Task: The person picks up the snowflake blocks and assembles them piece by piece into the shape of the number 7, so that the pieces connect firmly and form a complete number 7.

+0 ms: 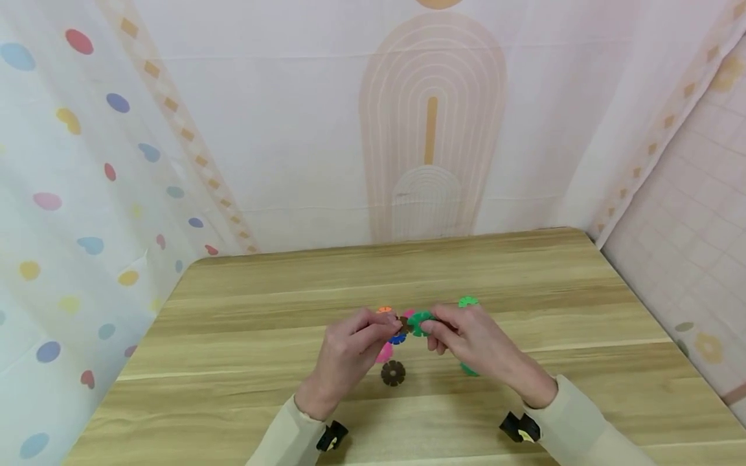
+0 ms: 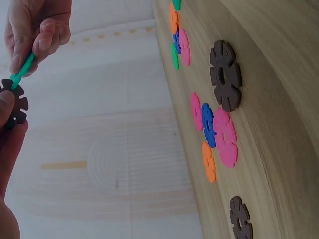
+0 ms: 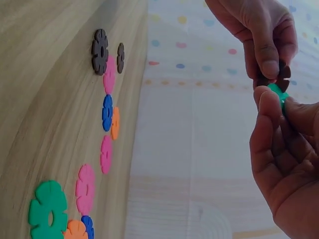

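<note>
Above the wooden table [image 1: 245, 336] my two hands meet. The left hand [image 1: 392, 323] pinches a brown flower-shaped disc [image 1: 405, 325] between thumb and fingertips. A green disc [image 1: 419, 320] of the same kind is pinched by the right hand [image 1: 432, 327], its edge touching the brown one. The left wrist view shows the brown disc [image 2: 15, 102] face on and the green disc [image 2: 22, 69] edge on under the right hand's fingers [image 2: 40, 35]. In the right wrist view the green disc [image 3: 277, 91] sits just below the brown disc [image 3: 284, 72].
Loose discs lie on the table under and around the hands: a brown one [image 1: 393, 373], a pink one [image 1: 384, 353], a blue one [image 1: 397, 338], an orange one [image 1: 384, 310], and green ones [image 1: 468, 301] [image 1: 468, 370]. Patterned cloth walls [image 1: 431, 129] enclose the table.
</note>
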